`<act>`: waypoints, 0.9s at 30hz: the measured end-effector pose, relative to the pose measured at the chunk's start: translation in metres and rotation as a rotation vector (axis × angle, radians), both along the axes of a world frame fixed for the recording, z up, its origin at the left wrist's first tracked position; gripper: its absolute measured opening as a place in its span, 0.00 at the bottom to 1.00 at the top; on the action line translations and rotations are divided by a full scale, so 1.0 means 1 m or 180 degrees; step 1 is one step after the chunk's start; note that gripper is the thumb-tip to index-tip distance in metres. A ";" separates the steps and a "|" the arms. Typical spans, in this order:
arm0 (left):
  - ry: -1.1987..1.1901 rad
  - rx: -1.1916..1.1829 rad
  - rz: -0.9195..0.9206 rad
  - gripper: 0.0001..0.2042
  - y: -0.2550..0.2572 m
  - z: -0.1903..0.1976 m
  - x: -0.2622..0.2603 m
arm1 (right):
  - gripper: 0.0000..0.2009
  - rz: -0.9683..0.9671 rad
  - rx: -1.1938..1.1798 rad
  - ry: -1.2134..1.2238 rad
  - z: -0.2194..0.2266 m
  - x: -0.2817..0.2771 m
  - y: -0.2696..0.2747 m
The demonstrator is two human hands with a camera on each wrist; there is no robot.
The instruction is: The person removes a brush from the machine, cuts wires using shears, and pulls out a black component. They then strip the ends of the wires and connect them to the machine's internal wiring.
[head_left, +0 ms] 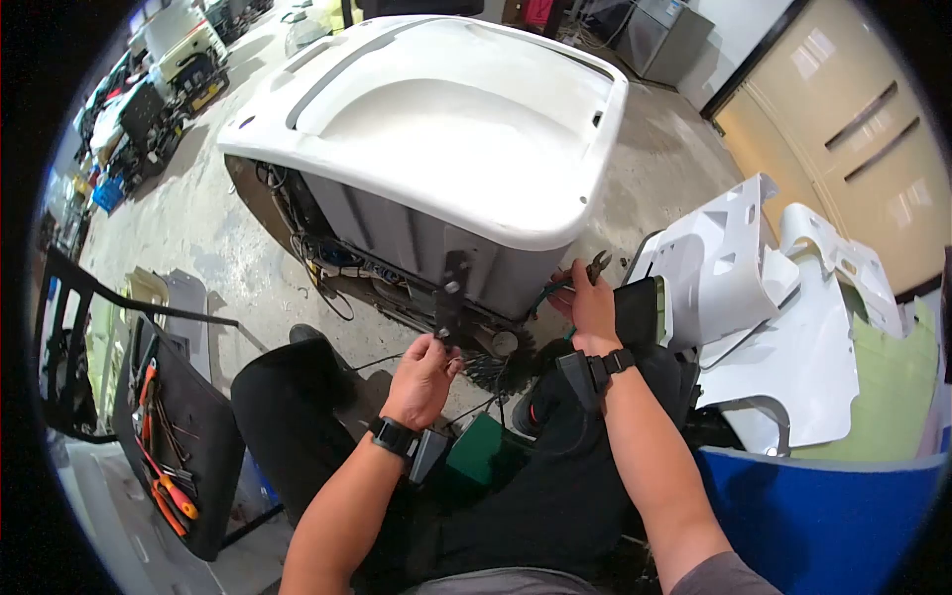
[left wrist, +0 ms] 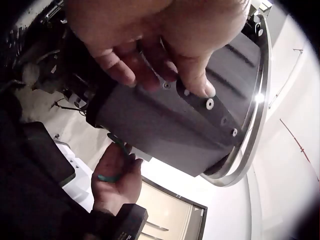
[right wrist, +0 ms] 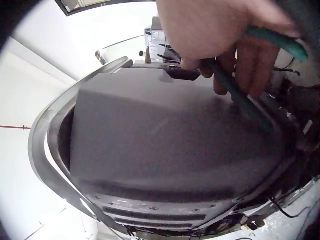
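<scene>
A large appliance-like unit with a white top shell [head_left: 476, 109] and a dark grey body [left wrist: 160, 125] stands in front of me. My left hand [head_left: 420, 382] is at its lower side, thumb and fingers pinching the end of a black bracket with holes [head_left: 453, 288]. In the left wrist view the bracket [left wrist: 215, 107] lies along the grey body, the thumb tip at its edge. My right hand [head_left: 592, 312] grips green-handled pliers [head_left: 597, 266] beside the body's right corner, their metal jaws pointing up and away. In the right wrist view the green handles [right wrist: 240, 95] cross the palm and fingers.
Wires [head_left: 322, 263] hang from the unit's open lower side. At left, a black chair seat [head_left: 188, 436] carries pliers and screwdrivers. White plastic panels [head_left: 783, 347] are stacked at right beside a blue container [head_left: 823, 516]. A green box [head_left: 481, 451] sits between my legs.
</scene>
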State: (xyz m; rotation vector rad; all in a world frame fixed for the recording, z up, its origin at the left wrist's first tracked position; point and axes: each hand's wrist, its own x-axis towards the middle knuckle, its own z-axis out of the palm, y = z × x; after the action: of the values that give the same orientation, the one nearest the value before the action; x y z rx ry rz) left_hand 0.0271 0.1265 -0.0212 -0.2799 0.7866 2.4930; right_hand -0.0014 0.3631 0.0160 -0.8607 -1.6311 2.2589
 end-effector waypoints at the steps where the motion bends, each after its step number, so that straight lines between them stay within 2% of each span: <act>1: 0.0020 -0.0038 -0.0053 0.03 -0.003 0.002 0.001 | 0.14 -0.0053 -0.0038 0.0020 -0.004 -0.001 0.002; 4: 0.0384 -0.0178 -0.0200 0.05 -0.011 0.007 0.001 | 0.17 0.0076 0.0095 -0.0053 -0.009 -0.002 0.004; 5: 0.0413 -0.0723 -0.0178 0.08 -0.011 0.013 0.002 | 0.14 0.0398 0.0930 -0.0465 -0.039 -0.008 0.018; 6: 0.0451 -0.1071 -0.0190 0.07 -0.016 0.012 0.003 | 0.24 0.0319 0.1698 -0.0389 -0.012 -0.002 0.004; 7: 0.0920 -0.1135 -0.0469 0.05 -0.023 0.006 -0.002 | 0.25 0.0135 0.2579 -0.0149 -0.039 -0.004 0.009; 8: 0.0757 -0.1538 -0.0345 0.03 -0.011 0.033 0.001 | 0.24 -0.0154 0.3194 -0.0540 -0.051 -0.011 0.008; 9: 0.0960 -0.1324 -0.0288 0.03 -0.009 0.035 0.000 | 0.24 -0.0381 0.2763 -0.0194 -0.050 -0.011 0.004; 10: 0.1457 -0.1324 -0.0667 0.05 -0.008 0.047 -0.002 | 0.24 -0.0427 0.1637 -0.0483 -0.031 -0.009 0.002; 11: 0.1647 -0.1280 -0.0691 0.07 0.002 0.063 0.000 | 0.24 -0.0539 0.0692 -0.0202 -0.029 -0.011 -0.001; 13: 0.2148 -0.1393 -0.0996 0.08 0.024 0.094 0.002 | 0.18 -0.1028 0.1168 -0.0019 -0.059 -0.024 -0.003; 15: 0.2649 -0.1968 -0.1228 0.09 0.038 0.106 0.001 | 0.18 -0.1172 0.1022 -0.0050 -0.051 -0.019 -0.010; 19: 0.2673 -0.2229 -0.1861 0.09 0.086 0.150 0.020 | 0.19 -0.1252 0.0740 0.0062 -0.014 0.004 -0.016; 21: 0.3260 -0.2487 -0.2213 0.10 0.108 0.161 0.029 | 0.20 -0.1300 0.0566 0.0101 -0.023 0.003 -0.017; 22: 0.3775 -0.2631 -0.2204 0.10 0.119 0.163 0.033 | 0.20 -0.1204 0.0592 0.0078 -0.021 0.006 -0.017; 23: 0.3790 -0.2652 -0.2221 0.10 0.130 0.164 0.037 | 0.20 -0.1104 0.0623 0.0060 -0.017 0.007 -0.017; 25: 0.4296 -0.2417 -0.2492 0.07 0.150 0.170 0.049 | 0.20 -0.1183 0.0651 0.0103 -0.019 0.005 -0.018; 27: 0.4499 -0.2145 -0.2783 0.11 0.172 0.187 0.073 | 0.20 -0.1125 0.0372 0.0084 -0.015 0.007 -0.018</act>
State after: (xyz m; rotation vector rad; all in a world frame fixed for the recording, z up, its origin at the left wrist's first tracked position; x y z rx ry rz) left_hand 0.1003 0.2983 0.1658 1.4243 1.7134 1.2070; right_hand 0.0054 0.3448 0.0009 -0.9951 -1.4494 1.9082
